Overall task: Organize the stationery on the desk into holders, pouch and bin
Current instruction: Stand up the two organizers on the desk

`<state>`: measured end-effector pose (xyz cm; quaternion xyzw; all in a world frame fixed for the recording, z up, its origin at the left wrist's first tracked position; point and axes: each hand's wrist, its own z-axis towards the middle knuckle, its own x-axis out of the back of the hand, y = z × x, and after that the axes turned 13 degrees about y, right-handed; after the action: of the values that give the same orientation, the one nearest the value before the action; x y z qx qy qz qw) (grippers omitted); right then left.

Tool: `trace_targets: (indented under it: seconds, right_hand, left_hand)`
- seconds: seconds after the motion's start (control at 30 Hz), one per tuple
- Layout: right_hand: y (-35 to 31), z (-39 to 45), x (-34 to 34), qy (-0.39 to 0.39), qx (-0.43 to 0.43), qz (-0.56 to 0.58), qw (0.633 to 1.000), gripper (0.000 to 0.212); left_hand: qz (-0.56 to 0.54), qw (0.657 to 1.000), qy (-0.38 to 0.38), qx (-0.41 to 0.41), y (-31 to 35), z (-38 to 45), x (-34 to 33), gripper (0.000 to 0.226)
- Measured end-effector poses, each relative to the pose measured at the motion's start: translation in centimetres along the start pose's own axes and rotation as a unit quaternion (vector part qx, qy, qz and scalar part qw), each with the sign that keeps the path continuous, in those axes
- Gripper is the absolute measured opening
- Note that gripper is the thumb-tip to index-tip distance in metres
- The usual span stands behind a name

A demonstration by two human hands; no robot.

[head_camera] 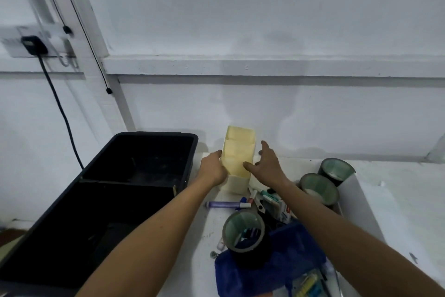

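Observation:
A pale yellow rectangular holder (238,152) stands at the back of the white desk (375,190) against the wall. My left hand (213,166) grips its left side. My right hand (267,164) rests on its right rim, thumb over the near edge and fingers spread. A large black bin (115,190) sits to the left of the desk. Three dark round holders stand on the desk: one near me (243,229) with pens inside, two at the right (319,189) (336,169). A blue mesh pouch (277,270) lies at the front. Loose markers (227,204) lie between.
A black cable (60,109) hangs from a wall socket (33,44) at the left, down behind the bin. A white wall ledge runs above the desk. More pens and highlighters lie at the bottom right by the pouch.

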<state>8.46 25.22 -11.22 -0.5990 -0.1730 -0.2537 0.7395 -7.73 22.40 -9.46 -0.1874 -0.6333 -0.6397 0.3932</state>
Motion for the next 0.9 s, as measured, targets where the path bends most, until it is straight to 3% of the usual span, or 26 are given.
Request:
trace_targets:
  seconds: [0.13, 0.27, 0.4, 0.6, 0.9]
  right_hand:
    - [0.2, -0.2, -1.0, -0.026, 0.008, -0.011, 1.000, 0.070]
    - [0.2, -0.4, -1.2, -0.049, 0.019, -0.023, 0.998, 0.075]
    - [0.0, -0.6, -1.4, -0.064, 0.019, -0.024, 0.997, 0.075]
    - [-0.4, -1.0, -1.6, -0.058, -0.004, -0.009, 0.998, 0.074]
    - [-0.3, -1.0, -2.0, -0.047, 0.008, -0.027, 0.999, 0.062]
  left_hand:
    - [-0.031, 0.999, -0.030, 0.013, -0.9, 0.3, 0.4, 0.045]
    - [-0.017, 0.998, -0.068, 0.004, -1.8, 1.2, 1.6, 0.061]
    - [0.000, 0.996, -0.090, -0.010, -2.1, 1.6, 2.0, 0.062]
    - [-0.005, 0.998, -0.057, -0.024, -2.8, 1.2, 1.1, 0.058]
    - [0.013, 1.000, 0.004, 0.020, -2.4, 0.0, 1.1, 0.040]
